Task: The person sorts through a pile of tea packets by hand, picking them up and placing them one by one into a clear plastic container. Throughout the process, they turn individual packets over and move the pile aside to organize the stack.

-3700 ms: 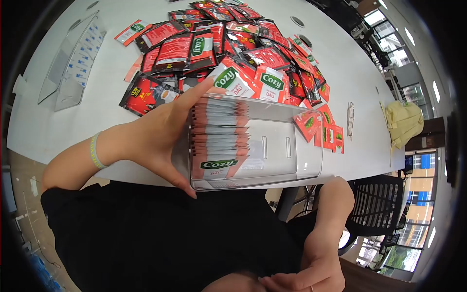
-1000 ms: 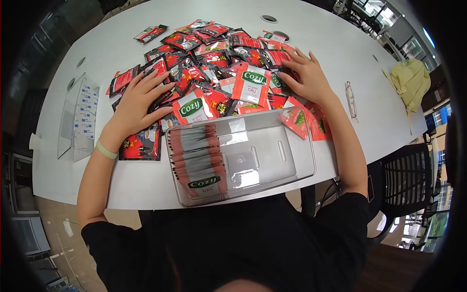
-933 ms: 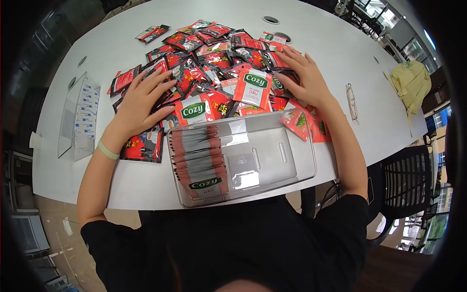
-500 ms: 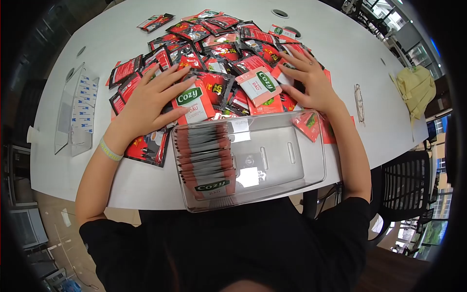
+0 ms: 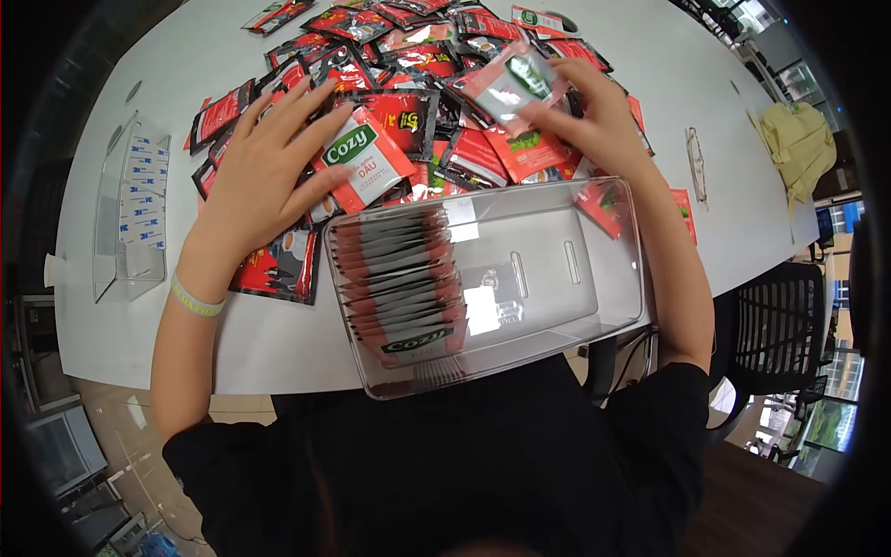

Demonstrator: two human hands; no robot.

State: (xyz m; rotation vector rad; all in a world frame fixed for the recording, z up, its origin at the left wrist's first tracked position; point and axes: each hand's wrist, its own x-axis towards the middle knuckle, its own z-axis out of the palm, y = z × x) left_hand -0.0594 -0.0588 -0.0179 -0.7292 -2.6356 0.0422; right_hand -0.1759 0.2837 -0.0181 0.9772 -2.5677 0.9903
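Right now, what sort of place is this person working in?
Probably an office or meeting room: a long white table with round cable holes, a black mesh office chair at its edge, and large windows looking out on other buildings.

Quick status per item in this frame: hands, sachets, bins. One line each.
Left hand: open, fingers spread flat on the sachet pile, thumb side by a Cozy sachet.
Right hand: lifting a blurred sachet off the pile.
Sachet pile: loose, scattered on the table.
Clear bin: open, a row of sachets standing at its left side, rest bare.
Clear holder: lying at the table's left.
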